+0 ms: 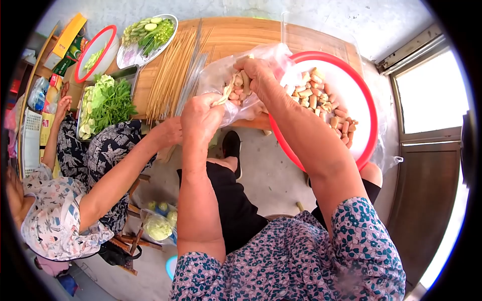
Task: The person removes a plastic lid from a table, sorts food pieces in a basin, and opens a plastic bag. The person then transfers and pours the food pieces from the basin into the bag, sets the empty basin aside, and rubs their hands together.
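My left hand [202,111] is closed at the near left edge of a clear plastic bag [216,75], pinching a pale twisted piece. At the bag's top, my right hand [255,72] is closed on the bag's edge, its fingertips partly hidden. Pinkish sausage-like pieces [236,93] show inside the bag, between my hands. Right of it, a white basin with a red rim [374,113] holds many short sausage pieces [316,95]; my right forearm passes over it. Left of the bag lie bamboo skewers [168,72] and thin metal skewers [193,75].
A seated co-worker [60,210] at left reaches an arm close to my left hand. A metal tray of greens [113,100], a plate of vegetables [148,37] and a red-rimmed basket [95,55] stand at the wooden table's [226,35] left. Bagged cabbage [158,227] is below.
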`<action>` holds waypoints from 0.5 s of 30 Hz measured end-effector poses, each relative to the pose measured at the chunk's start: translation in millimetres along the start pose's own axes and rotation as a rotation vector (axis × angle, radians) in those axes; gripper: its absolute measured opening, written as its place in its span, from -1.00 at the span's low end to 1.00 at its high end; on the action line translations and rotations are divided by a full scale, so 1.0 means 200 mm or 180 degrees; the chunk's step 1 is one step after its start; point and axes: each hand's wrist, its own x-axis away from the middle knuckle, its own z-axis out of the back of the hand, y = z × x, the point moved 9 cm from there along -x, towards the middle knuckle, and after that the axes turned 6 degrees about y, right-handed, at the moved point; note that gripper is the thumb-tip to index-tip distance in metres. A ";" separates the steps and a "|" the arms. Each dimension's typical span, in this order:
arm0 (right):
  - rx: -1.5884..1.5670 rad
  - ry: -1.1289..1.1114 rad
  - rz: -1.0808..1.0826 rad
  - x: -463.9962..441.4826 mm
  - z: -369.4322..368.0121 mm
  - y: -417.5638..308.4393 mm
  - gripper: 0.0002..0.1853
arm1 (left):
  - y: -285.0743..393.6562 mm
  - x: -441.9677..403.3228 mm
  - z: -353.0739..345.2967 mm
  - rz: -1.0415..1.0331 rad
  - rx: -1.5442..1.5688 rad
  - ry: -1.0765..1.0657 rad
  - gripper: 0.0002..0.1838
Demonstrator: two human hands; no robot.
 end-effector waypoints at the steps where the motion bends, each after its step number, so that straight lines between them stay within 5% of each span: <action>1: 0.0082 0.0093 0.0359 -0.01 0.02 -0.06 -0.84 | -0.01 -0.01 -0.02 -0.0007 -0.0003 -0.0002 -0.75; 4: 0.0218 0.0396 0.1154 -0.01 0.10 -0.16 -0.80 | -0.01 -0.04 -0.01 -0.0664 -0.0568 0.0595 -0.58; 6: 0.1770 0.0682 0.2616 0.07 0.11 -0.33 -0.77 | -0.04 -0.08 0.02 -0.0726 -0.0206 0.0861 -0.44; 8: 0.2205 0.0767 0.2786 0.19 0.12 -0.39 -0.69 | 0.04 -0.07 0.05 -0.0921 0.0322 0.0872 -0.44; 10: 0.4958 0.0903 0.3355 0.24 0.00 -0.36 -0.69 | 0.07 -0.02 0.05 -0.0028 0.2097 0.0376 -0.47; 13: 0.4835 0.0742 0.3017 0.32 0.11 -0.27 -0.70 | 0.16 0.00 0.06 -0.0145 0.2347 0.0117 -0.48; 15: 0.3840 0.0294 0.3579 0.48 0.14 -0.29 -0.72 | 0.16 0.01 0.04 -0.0165 0.2362 -0.0016 -0.47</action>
